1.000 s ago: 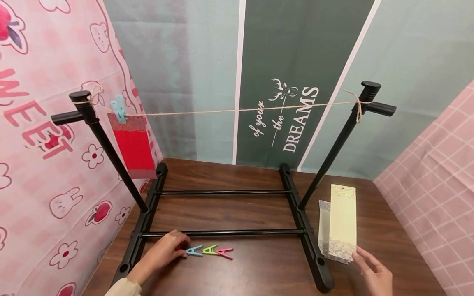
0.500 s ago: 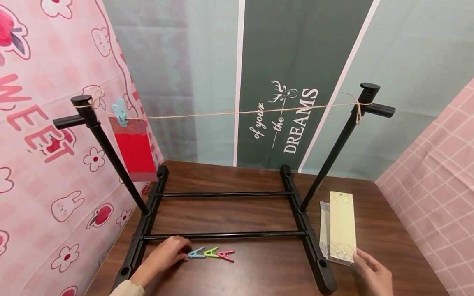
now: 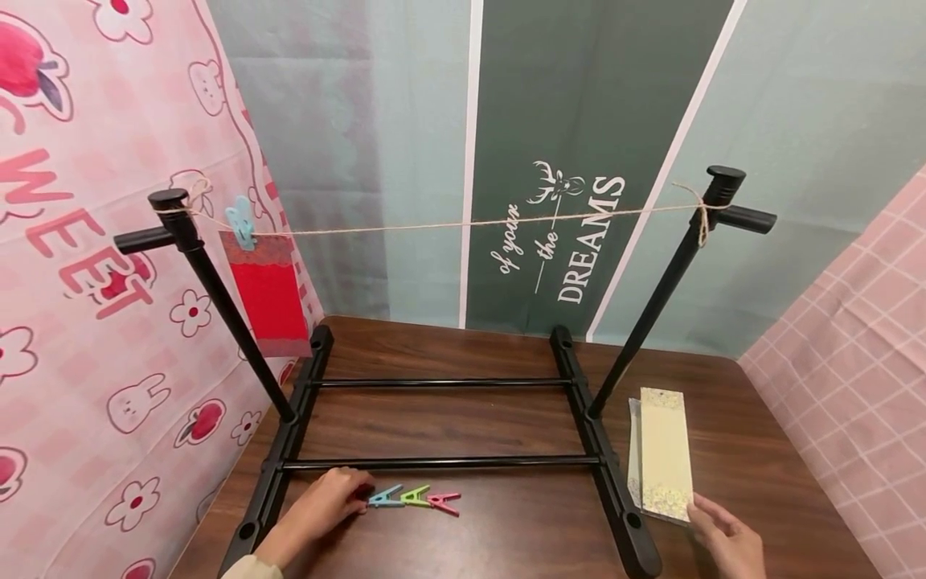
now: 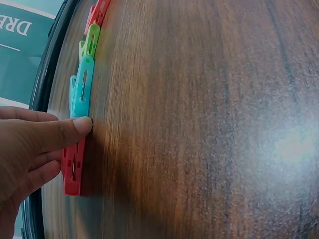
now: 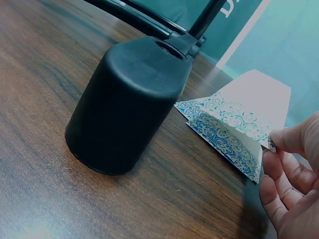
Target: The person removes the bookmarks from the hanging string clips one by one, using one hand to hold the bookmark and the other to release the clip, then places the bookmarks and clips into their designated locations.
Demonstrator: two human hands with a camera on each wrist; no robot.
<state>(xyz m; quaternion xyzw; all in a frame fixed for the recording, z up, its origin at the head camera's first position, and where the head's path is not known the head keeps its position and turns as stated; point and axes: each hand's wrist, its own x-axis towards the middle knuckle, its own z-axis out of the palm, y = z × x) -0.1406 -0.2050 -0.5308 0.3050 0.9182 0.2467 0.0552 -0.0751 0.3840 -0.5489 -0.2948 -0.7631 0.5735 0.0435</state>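
Observation:
My left hand (image 3: pixel 333 498) pinches a red clothespin (image 4: pixel 73 175) at the left end of a row on the table; the hand hides it in the head view. Continuing the row rightward are a blue clothespin (image 3: pixel 387 497), a green clothespin (image 3: pixel 415 496) and a pinkish-red clothespin (image 3: pixel 444 503). Between thumb and finger, my right hand (image 3: pixel 727 535) holds the near right corner of a cream card (image 3: pixel 665 450) with patterned ends and a small hole at the far end. In the right wrist view this card is tilted up over the other patterned cards (image 5: pixel 227 144).
A black stand (image 3: pixel 441 463) spans the table (image 3: pixel 434 418), its two posts joined by a twine line (image 3: pixel 405 228). From the line's left part hangs a red card (image 3: pixel 269 301) under a light blue clothespin (image 3: pixel 241 223). Printed cloths (image 3: pixel 405 96) surround the table.
The cream card in my right hand has come down closer over the pile beneath it. My left hand stays at the red clothespin. The head view has shifted slightly.

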